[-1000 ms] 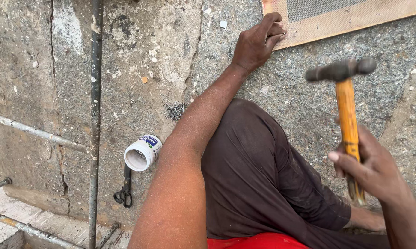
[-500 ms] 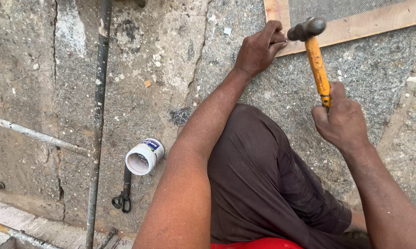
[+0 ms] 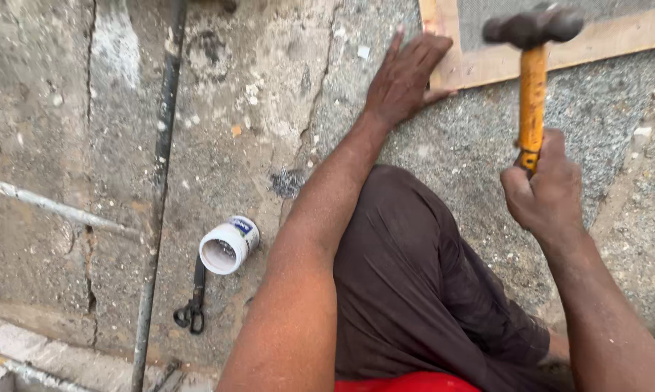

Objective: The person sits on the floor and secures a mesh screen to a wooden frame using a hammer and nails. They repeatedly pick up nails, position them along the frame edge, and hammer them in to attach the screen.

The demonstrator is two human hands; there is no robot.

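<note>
The hammer (image 3: 533,72), dark metal head on a worn yellow-orange handle, is raised above the wooden frame (image 3: 487,67), its grip clenched in the right hand (image 3: 549,190); the left hand (image 3: 407,76) lies flat, fingers spread, on the frame's corner over the concrete floor (image 3: 269,131)

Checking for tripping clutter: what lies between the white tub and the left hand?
Head view: only bare cracked concrete floor lies between the white tub and left hand.
</note>
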